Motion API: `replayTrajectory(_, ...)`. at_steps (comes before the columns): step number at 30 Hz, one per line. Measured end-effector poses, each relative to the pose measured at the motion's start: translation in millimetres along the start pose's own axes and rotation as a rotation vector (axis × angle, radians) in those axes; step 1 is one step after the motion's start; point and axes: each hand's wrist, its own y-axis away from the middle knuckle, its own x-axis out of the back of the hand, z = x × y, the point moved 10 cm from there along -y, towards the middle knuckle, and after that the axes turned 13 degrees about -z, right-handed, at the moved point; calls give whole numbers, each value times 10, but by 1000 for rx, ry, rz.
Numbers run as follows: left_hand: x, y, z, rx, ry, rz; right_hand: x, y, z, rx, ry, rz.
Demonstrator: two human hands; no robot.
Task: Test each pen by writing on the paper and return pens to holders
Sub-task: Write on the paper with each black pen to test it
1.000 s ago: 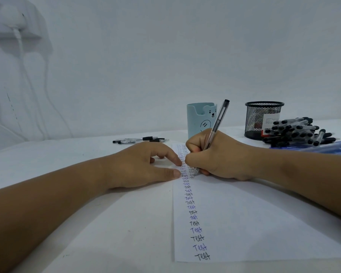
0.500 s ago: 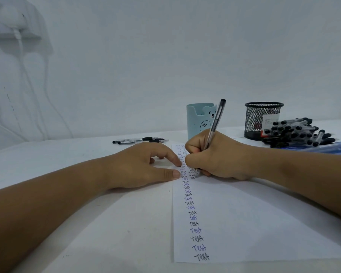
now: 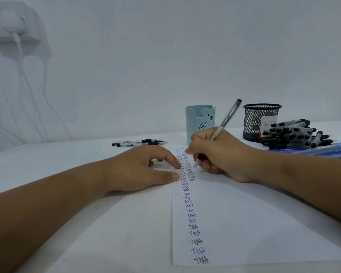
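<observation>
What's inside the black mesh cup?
Through the mesh of the black mesh cup only a white label and something red low down show. No pen sticks out above its rim. The pile of pens covers its lower right side.

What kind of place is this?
Probably a desk or study table by a plain white wall: a paper sheet covered in "Test" scribbles, two pen holders, and a pile of pens.

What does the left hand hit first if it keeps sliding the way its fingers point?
The left hand points right across the paper; its fingers already touch the sheet's edge. Next in line is probably the right hand gripping the pen, though depth is unclear.
</observation>
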Motion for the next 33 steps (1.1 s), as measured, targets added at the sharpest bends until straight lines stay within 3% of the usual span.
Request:
replayTrajectory(3,0,4,2,-6,11,5,103,-14,35,-7,-202,41)
replayTrajectory(8,-1,5,14,-13,12,2,189,30,-102,46,-57,96)
replayTrajectory(17,5,9,9,-9,8,10,294,5,-58,62,-13,161)
replayTrajectory(24,2,21,9,5,17,16,285,6,-119,59,64,131)
replayTrajectory(29,35,20,-62,78,56,141,437,-44,-254,57,187,110)
replayTrajectory(33,102,65,10,40,36,266,812,36,-520,130,286,146)
